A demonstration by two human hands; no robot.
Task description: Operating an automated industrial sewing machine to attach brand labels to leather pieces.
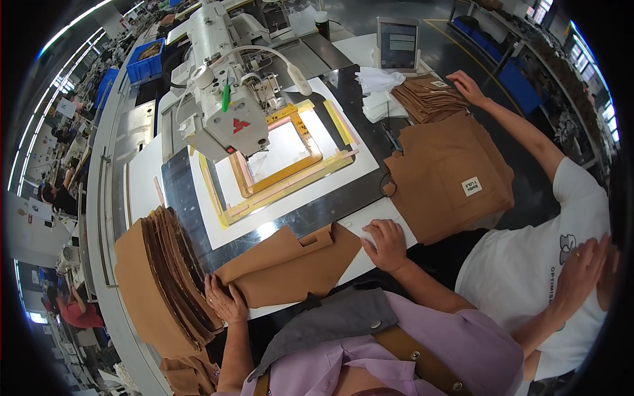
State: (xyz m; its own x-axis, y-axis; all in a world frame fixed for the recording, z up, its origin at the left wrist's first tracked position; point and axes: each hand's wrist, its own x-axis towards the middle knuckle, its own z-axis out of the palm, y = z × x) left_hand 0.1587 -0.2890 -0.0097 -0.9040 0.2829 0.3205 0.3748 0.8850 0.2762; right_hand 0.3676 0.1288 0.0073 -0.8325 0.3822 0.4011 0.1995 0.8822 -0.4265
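A brown fabric piece (290, 264), partly folded over along its upper side, lies on the near edge of the table. My left hand (226, 301) is at its left end, fingers apart and lying against the fabric and the edge of a tall stack of brown cut pieces (155, 280). Just past the piece's right tip, my right hand (387, 245) rests on the white tabletop with its fingers spread and slightly bent. Nothing shows in its grasp.
Beyond the fabric stands a sewing machine (228, 122) over a yellow-edged frame (310, 162) on a white template sheet (228, 234). Brown pieces with a white label (436, 185) lie at right. A co-worker's hand (465, 88) is by another brown pile (429, 99), near a tablet (397, 45).
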